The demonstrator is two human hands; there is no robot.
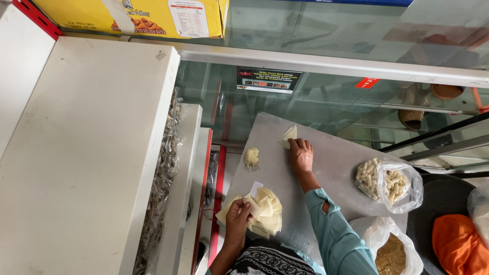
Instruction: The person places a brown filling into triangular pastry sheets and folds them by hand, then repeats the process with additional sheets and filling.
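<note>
A grey board (285,183) lies in front of me. My left hand (237,216) pinches one thin pale yellow wrapper sheet at the edge of a stack of square wrappers (268,211) at the board's near left. My right hand (301,154), on a teal-sleeved arm, reaches to the far side. Its fingertips press down on a folded wrapper (289,136). A small pale lump of filling (251,158) sits on the board to the left of that hand, apart from both hands.
A clear bag of rolled pale pieces (388,184) and a bag of brown crumbs (391,254) sit at the right. A dark round tray (442,201) and an orange cloth (458,244) lie beyond them. Behind stands a glass display case (331,97), with a white shelf (81,153) on the left and a yellow carton (137,18).
</note>
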